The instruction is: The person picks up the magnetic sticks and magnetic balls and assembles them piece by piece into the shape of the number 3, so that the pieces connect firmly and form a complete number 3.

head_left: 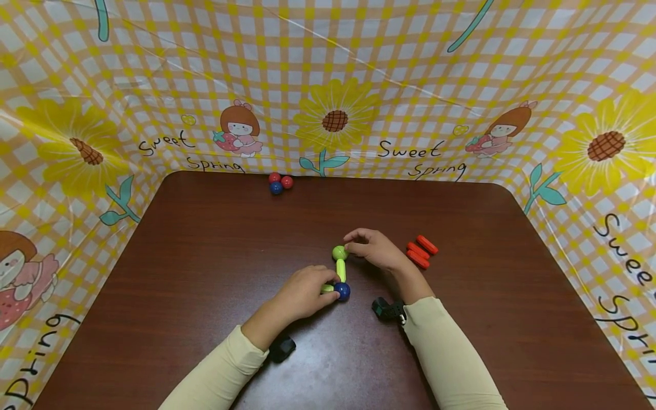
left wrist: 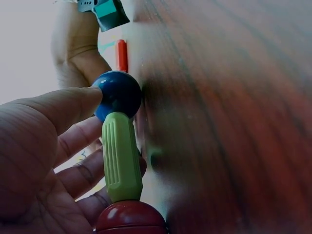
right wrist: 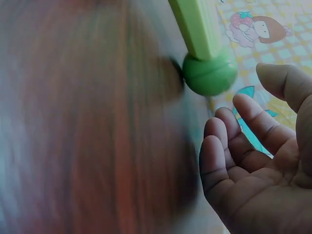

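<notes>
My left hand point(head_left: 307, 290) pinches a glossy blue ball point(head_left: 342, 291), its thumb pressed on the near side. From that ball a ribbed light-green rod point(head_left: 340, 270) runs away from me to a green ball point(head_left: 339, 253). A second light-green rod point(left wrist: 121, 156) joins the blue ball to a red ball point(left wrist: 130, 218) in the left wrist view; my left hand hides that red ball from the head view. Beside the green ball, my right hand point(head_left: 376, 250) holds nothing. Its fingers are loosely bent and stand apart from the ball in the right wrist view.
Several red rods point(head_left: 418, 251) lie to the right of my right hand. Two red balls and a blue one form a small cluster point(head_left: 276, 187) at the table's back edge. A checked, flower-printed cloth point(head_left: 410, 102) walls the brown table point(head_left: 215, 239) at the back and sides.
</notes>
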Demonstrator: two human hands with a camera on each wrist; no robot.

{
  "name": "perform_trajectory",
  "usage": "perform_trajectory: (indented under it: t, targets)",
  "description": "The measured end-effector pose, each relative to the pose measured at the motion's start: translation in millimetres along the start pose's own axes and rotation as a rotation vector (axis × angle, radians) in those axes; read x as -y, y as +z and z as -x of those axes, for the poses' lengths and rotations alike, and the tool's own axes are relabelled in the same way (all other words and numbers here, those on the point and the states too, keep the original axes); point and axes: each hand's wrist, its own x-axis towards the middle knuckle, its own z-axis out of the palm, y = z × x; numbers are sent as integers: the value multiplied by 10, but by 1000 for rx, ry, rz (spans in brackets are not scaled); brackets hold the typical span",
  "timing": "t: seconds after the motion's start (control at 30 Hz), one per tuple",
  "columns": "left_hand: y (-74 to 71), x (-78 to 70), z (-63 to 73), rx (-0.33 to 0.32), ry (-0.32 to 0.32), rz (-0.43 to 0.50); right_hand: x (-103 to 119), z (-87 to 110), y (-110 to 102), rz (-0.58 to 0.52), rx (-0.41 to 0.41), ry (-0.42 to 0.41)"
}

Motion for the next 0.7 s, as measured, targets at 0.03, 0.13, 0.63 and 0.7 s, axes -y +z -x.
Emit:
perform_trajectory:
  t: [0.03,0.13,0.63,0.7]
  targets:
    - [0,1,-1,-3,2,0,-6,13,-27,6,-5,-1]
    - [2,4,-2,-12,9,-3,-14,66,-118,24,-26,-3]
    - [8,-1,5,-50,15,11,-181,654,-719,183,-125,1]
    - [7,-1,5,-45,17,10,-210,727,-781,190,-124,15]
